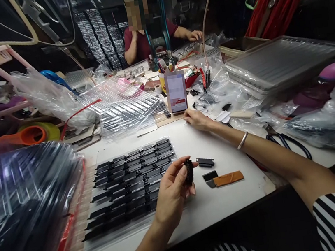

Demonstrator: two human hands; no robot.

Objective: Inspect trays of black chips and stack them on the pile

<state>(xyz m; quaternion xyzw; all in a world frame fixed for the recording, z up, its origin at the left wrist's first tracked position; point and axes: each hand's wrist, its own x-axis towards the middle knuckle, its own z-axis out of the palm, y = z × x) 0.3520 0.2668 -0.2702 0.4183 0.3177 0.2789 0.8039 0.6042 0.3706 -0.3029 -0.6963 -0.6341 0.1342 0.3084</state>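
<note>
My left hand is closed around a small black connector, held upright between thumb and fingers above the table. Farther forward, my right hand rests on the table by the foot of a propped-up phone. Its fingers are drawn together, and whatever may be in them is hidden. Left of my left hand lies a clear tray filled with rows of black connectors. Another black connector lies loose on the table, with a flat blade with a brown wrapped handle nearer to me.
Stacked clear trays stand at the right. Scissors with dark handles lie by my right forearm. More plastic trays fill the left side. Across the table sits a co-worker behind a pen cup and plastic bags.
</note>
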